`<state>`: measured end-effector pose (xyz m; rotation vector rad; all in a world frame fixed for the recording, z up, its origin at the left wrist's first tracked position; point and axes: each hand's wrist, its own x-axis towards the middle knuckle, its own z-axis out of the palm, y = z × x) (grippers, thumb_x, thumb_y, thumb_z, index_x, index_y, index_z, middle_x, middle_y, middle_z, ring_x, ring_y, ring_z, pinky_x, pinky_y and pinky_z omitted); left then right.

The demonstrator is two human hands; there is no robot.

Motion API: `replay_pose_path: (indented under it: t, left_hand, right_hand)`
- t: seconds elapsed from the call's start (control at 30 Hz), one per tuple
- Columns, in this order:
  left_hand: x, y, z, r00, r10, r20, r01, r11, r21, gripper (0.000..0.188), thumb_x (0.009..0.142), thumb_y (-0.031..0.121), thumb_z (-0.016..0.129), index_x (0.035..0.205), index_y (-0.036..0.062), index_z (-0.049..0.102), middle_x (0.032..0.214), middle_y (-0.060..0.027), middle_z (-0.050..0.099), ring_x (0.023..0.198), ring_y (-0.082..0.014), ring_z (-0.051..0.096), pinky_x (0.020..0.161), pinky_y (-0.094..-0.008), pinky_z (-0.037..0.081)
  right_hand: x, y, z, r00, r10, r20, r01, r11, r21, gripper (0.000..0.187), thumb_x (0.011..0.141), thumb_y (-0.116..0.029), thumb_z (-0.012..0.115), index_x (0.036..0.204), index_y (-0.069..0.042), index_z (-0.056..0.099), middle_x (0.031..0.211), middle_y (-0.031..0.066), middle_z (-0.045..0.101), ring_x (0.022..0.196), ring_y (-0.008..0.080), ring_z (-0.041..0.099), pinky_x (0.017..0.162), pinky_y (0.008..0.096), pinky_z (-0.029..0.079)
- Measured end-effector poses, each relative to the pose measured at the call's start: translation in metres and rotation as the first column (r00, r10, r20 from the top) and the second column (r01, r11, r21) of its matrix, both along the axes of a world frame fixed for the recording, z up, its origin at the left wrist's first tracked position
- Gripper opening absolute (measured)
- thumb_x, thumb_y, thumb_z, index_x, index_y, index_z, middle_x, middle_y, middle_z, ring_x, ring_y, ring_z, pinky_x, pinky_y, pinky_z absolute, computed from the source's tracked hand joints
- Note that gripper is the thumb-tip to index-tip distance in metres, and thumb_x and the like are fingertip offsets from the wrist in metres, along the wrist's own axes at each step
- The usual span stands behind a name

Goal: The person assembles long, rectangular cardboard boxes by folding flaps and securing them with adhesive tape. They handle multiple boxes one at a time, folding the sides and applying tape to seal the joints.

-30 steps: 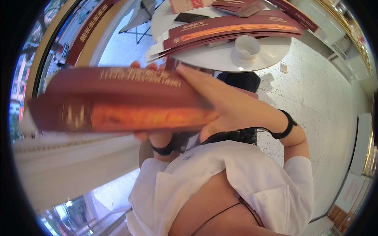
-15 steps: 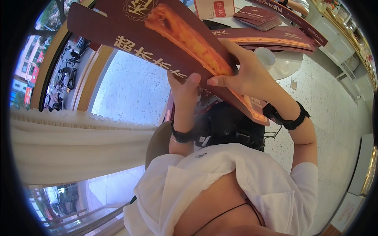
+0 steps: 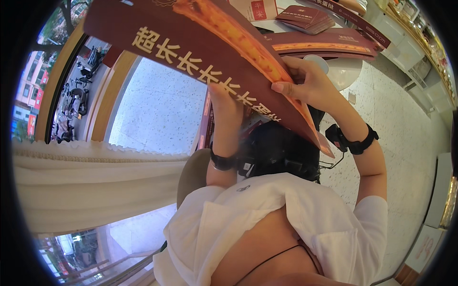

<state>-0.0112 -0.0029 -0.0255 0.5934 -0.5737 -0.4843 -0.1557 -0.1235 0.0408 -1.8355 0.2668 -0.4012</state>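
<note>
A long maroon cardboard package, flat-looking, with a long pastry and pale lettering printed on it, slants across the upper middle, its far end rising to the upper left. At its right edge, my right hand grips it, thumb on the printed face and the other fingers curled behind. My left hand is at its lower edge; the fingers are hidden behind the cardboard, so their grip does not show. Below the package, a black object lies by my lap.
On a round white table lie similar maroon packages, a stack of maroon cards, a white cup and a pale card with a red square. Another person's arm shows beyond. A cream curtain hangs at the left.
The package has tilted and shows more of its lettered face. My left thumb has gone from the printed face to behind the edge. My right hand has shifted slightly right.
</note>
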Motion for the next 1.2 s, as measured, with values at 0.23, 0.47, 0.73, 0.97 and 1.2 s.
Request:
replay_pose_path:
  t: [0.23, 0.47, 0.73, 0.97, 1.2]
  left_hand:
    - [-0.01, -0.007, 0.028, 0.993, -0.062, -0.101, 0.07, 0.994, 0.078, 0.058, 0.093, 0.038, 0.054, 0.135, 0.0037, 0.031, 0.127, -0.0115, 0.047, 0.111, -0.0234, 0.053, 0.088, -0.0392, 0.05]
    - [0.016, 0.005, 0.056, 0.915, 0.343, 0.213, -0.386, 0.899, 0.206, 0.053, 0.097, 0.046, 0.041, 0.109, -0.0044, 0.053, 0.094, -0.0075, 0.062, 0.083, -0.012, 0.059, 0.073, -0.025, 0.048]
    - [0.003, -0.002, 0.052, 0.966, 0.078, 0.245, -0.14, 0.959, 0.248, 0.058, 0.094, 0.048, 0.049, 0.115, -0.006, 0.051, 0.102, -0.0091, 0.062, 0.093, -0.0132, 0.059, 0.082, -0.026, 0.047]
    - [-0.026, -0.014, 0.003, 0.93, -0.215, 0.299, 0.085, 0.915, 0.395, 0.057, 0.089, 0.038, 0.061, 0.122, -0.0059, 0.045, 0.113, -0.0118, 0.056, 0.1, -0.0171, 0.056, 0.086, -0.0308, 0.045]
    - [-0.012, -0.022, 0.015, 0.997, 0.038, 0.064, -0.044, 0.994, 0.097, 0.046, 0.094, 0.033, 0.055, 0.119, -0.0031, 0.046, 0.099, -0.0111, 0.059, 0.075, -0.0141, 0.059, 0.059, -0.0249, 0.048]
  right_hand:
    - [-0.002, -0.014, 0.003, 0.999, -0.034, -0.013, 0.035, 0.997, 0.068, 0.042, 0.078, -0.013, 0.072, 0.114, 0.004, 0.058, 0.087, 0.0005, 0.061, 0.076, 0.004, 0.053, 0.065, 0.019, 0.044]
    - [-0.012, -0.019, 0.0, 0.999, 0.035, -0.036, -0.035, 0.999, 0.014, 0.049, 0.085, -0.023, 0.067, 0.124, 0.002, 0.052, 0.102, 0.0023, 0.06, 0.088, 0.0067, 0.053, 0.078, 0.0212, 0.044]
    - [-0.001, -0.022, -0.003, 0.976, -0.141, 0.169, 0.164, 0.977, -0.134, 0.034, 0.093, -0.03, 0.056, 0.092, 0.003, 0.064, 0.064, -0.0063, 0.045, 0.059, 0.0026, 0.037, 0.051, 0.022, 0.032]
    - [-0.001, -0.02, 0.03, 0.975, -0.117, 0.191, 0.125, 0.992, -0.031, 0.047, 0.095, -0.04, 0.052, 0.116, 0.001, 0.057, 0.098, 0.0033, 0.064, 0.089, 0.0056, 0.056, 0.078, 0.0213, 0.046]
    - [-0.046, -0.032, -0.01, 0.98, 0.023, -0.199, -0.059, 0.982, -0.179, 0.066, 0.081, -0.043, 0.067, 0.131, -0.004, 0.047, 0.114, 0.0119, 0.058, 0.105, 0.0168, 0.053, 0.092, 0.0304, 0.042]
